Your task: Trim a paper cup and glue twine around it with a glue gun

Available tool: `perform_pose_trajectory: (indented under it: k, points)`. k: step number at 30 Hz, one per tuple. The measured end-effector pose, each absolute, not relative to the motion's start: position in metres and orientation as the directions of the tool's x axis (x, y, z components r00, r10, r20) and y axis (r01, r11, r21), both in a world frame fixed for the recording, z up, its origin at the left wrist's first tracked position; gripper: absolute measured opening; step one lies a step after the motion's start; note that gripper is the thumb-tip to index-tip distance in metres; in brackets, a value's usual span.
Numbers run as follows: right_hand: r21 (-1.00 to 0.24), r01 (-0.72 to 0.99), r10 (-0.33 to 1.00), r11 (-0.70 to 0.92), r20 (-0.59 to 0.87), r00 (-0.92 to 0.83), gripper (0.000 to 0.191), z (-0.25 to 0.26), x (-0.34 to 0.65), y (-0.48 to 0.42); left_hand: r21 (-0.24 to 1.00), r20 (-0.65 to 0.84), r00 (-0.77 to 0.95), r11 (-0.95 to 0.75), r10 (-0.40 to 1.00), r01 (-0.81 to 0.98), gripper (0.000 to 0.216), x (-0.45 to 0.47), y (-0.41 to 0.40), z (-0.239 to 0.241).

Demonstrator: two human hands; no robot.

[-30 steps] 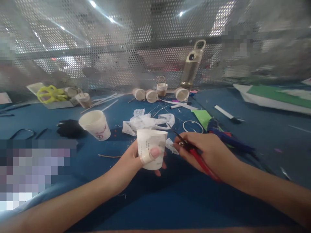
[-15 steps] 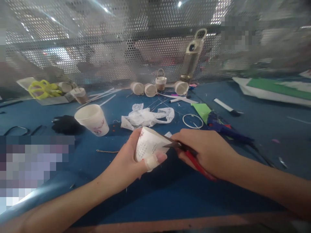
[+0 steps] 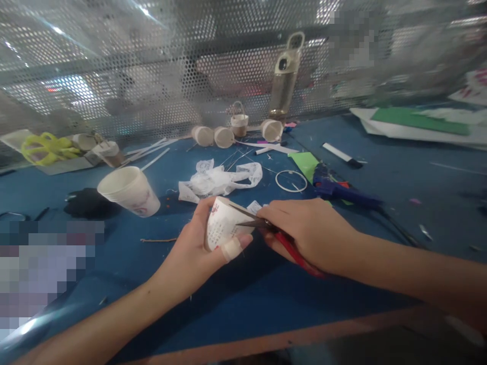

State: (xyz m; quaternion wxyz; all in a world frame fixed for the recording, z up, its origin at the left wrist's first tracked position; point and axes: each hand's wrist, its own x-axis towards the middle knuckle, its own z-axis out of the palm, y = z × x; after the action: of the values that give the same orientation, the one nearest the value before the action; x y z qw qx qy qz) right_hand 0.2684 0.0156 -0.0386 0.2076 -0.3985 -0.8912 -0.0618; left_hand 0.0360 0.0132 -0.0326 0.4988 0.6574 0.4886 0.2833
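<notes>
Tilted on its side, a white paper cup (image 3: 224,223) with printed writing is gripped by my left hand (image 3: 205,243), which has a plaster round the thumb. My right hand (image 3: 304,228) is closed round the red handles of a pair of scissors (image 3: 292,252). The scissor blades are parted, with one along the upper edge of the cup and the other across its printed side. Just beyond the cup lies a bunched piece of white lace (image 3: 224,180). A stack of paper cups (image 3: 131,190) leans to the left.
Small cup baskets (image 3: 239,125) and a bottle (image 3: 284,81) stand by the perforated metal screen. On the right lie a blue glue gun (image 3: 342,192), a marker (image 3: 342,154) and green sheet material (image 3: 418,121). Yellow-handled scissors (image 3: 49,148) rest in a box at the left.
The scissor blades have moved further across the cup's side and stand wider apart. The camera view has shifted and tilted slightly. Both hands keep their hold.
</notes>
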Motion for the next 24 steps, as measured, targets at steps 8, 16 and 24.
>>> perform_pose_trajectory:
  k: [8, 16, 24]
  points:
    - [-0.037, 0.734, 0.675, 0.678, 0.425, -0.603, 0.012, -0.0415, 0.2706, 0.0162, 0.932, -0.101, 0.360, -0.038, 0.927, 0.360, 0.060, 0.0358, 0.0115, -0.0358]
    - [-0.047, 0.742, 0.684, 0.669, 0.429, -0.590, 0.015, -0.0398, 0.2703, 0.0140, 0.922, -0.080, 0.347, -0.063, 0.934, 0.381, 0.063, 0.0358, 0.0119, -0.0354]
    - [-0.008, 0.751, 0.674, 0.660, 0.448, -0.588, 0.013, -0.0404, 0.2683, 0.0156, 0.890, 0.031, 0.318, -0.171, 0.948, 0.423, 0.061, 0.0355, 0.0119, -0.0404]
